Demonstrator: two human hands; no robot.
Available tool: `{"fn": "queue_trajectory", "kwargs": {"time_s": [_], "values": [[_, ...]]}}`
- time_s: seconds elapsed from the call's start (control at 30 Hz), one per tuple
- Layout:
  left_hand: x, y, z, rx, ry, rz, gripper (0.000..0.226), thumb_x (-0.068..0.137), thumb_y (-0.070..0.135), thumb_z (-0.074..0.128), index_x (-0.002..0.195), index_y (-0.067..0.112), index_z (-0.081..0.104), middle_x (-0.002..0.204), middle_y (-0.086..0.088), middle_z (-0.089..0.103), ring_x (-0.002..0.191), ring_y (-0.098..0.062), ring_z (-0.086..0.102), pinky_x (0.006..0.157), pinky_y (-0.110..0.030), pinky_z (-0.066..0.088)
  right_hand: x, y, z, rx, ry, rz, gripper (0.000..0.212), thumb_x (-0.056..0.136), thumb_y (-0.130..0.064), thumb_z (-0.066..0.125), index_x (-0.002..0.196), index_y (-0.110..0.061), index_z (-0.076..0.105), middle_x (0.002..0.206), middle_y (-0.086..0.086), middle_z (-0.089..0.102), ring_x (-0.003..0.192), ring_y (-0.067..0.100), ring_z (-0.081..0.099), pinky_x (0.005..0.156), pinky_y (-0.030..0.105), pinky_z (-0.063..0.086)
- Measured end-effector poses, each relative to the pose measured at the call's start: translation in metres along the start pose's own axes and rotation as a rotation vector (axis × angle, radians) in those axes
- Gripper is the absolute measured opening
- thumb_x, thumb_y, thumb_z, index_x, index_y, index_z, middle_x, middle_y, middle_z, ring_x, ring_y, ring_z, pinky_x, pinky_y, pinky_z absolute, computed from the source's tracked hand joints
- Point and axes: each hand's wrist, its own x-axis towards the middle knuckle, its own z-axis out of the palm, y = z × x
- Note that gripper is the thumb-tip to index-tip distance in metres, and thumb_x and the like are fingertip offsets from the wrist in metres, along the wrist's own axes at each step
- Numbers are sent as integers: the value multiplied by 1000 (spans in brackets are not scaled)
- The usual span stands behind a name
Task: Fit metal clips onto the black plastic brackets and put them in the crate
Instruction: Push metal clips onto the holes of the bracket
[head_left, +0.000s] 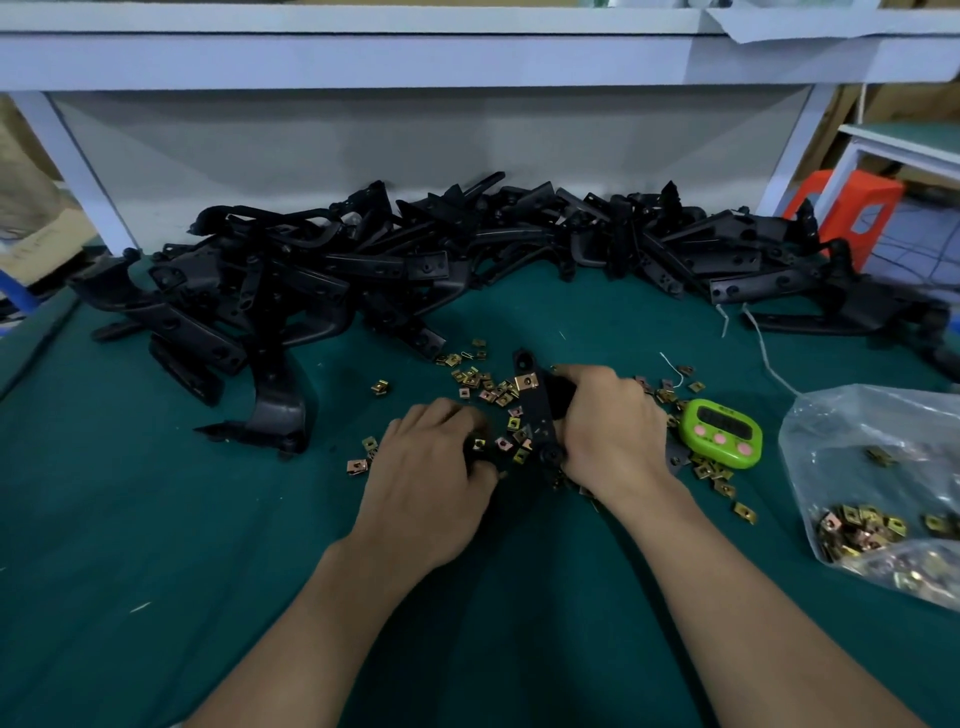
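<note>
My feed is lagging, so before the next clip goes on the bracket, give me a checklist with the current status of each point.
1. Bracket held: the right hand grips the black bracket. Ok.
2. First clip on: the fitted clip sits on the bracket's upper end. Ok; whether it is fully seated, cannot tell.
3. Next clip ready: the left hand pinches the next clip at its fingertips. Ok.
4. Supply: loose clips lie on the mat, more in the bag. Ok.
5. Crate within reach: not in view. Cannot tell.
</note>
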Motion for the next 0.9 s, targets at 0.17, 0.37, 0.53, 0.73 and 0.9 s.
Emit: {"fn": "queue_trajectory", "kwargs": {"time_s": [0.17,0.37,0.53,0.73,0.9], "values": [[1,2,5,-55,-16,34,27,95,27,63,120,29,73,120,10,64,110,-15,51,96,-27,34,-1,-2,2,-3,12,-11,44,74,-4,67,108,-31,68,88,5,70,90,36,66,68,34,39],[2,4,6,7,10,41,15,91,37,67,104,34,74,115,13,65,107,-13,51,93,-26,33,-1,-3,3,4,19,-34,41,75,-7,68,108,-32,67,85,4,70,87,35,66,67,33,37],[-1,4,8,106,42,136,15,98,35,57,103,28,69,107,11,65,103,-14,52,91,-27,32,-1,-2,4,1,41,-46,44,74,-7,69,110,-32,69,86,5,71,88,36,66,67,33,36],[-2,8,-7,-378,296,-129,18,98,22,58,84,28,66,74,13,71,75,-5,60,69,-16,41,0,-1,5,3,74,-54,33,74,-9,68,98,-31,67,70,-2,52,75,33,57,64,34,34],[1,9,-21,-939,160,-455,18,96,17,62,83,21,75,72,1,77,58,-11,69,54,-16,50,0,-1,5,0,85,-70,30,73,-9,67,94,-30,65,66,-5,51,69,30,49,63,33,33]]}}
